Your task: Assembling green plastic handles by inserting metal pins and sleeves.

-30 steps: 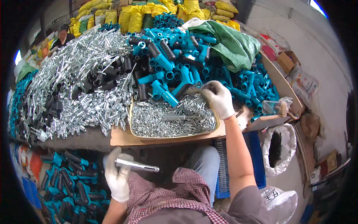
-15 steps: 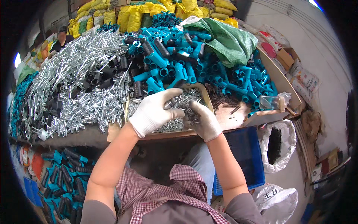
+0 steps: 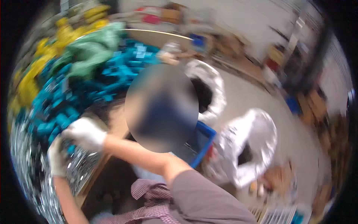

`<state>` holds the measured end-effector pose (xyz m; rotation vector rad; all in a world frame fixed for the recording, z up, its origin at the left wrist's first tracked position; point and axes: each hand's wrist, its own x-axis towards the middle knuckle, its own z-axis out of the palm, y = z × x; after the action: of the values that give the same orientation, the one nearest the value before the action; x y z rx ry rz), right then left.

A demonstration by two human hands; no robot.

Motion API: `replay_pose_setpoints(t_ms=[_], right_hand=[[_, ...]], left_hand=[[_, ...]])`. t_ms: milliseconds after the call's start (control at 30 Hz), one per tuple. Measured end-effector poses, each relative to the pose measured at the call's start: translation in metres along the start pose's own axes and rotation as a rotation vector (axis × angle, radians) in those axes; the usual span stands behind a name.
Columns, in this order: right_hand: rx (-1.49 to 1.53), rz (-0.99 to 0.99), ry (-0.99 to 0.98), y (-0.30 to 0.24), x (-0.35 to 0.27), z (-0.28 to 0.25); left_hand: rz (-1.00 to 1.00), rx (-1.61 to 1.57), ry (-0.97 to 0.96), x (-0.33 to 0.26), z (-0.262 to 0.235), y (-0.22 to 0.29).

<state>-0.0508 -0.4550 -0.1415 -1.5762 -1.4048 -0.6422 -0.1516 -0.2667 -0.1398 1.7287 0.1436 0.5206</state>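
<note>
White gloves cover both hands, which are close together at the left of the view over the bench. My left hand (image 3: 57, 159) points upward from its forearm beside the heap of silver metal parts (image 3: 30, 164). Reaching across from the right, my right hand (image 3: 87, 133) has its fingertips near those of the left. Teal plastic parts (image 3: 63, 117) lie just beyond both hands, and a bit of teal shows between them. Motion blur smears the fingers, so what they hold, if anything, cannot be made out.
A green sheet (image 3: 89, 52) drapes over the teal heap, with yellow sacks (image 3: 44, 56) behind. Right of the bench are a blue crate (image 3: 205, 143), an open white sack (image 3: 218, 89) and a silvery white sack (image 3: 257, 145). A blurred oval hides the middle.
The view has swung sharply to the right, so bench and hands now appear at the left. My hands have come closer together. More floor and sacks show at the right.
</note>
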Motion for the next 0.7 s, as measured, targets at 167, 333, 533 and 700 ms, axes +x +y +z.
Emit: replay_pose_setpoints(t_ms=[167, 333, 533, 700], right_hand=[[0.751, 0.695, 0.272, 0.003, -0.021, 0.039], [1.293, 0.956, 0.458, -0.02, -0.015, 0.01], [1.606, 1.004, 0.516, -0.001, -0.014, 0.033], [1.731, 0.943, 0.491, 0.008, -0.013, 0.045]], left_hand=[[-0.387, -0.148, 0.067, 0.018, 0.017, 0.006], [-0.346, -0.19, -0.4, 0.057, -0.025, -0.011], [-0.285, -0.298, -0.107, 0.041, 0.012, -0.015], [-0.248, -0.317, -0.244, 0.052, -0.026, -0.042]])
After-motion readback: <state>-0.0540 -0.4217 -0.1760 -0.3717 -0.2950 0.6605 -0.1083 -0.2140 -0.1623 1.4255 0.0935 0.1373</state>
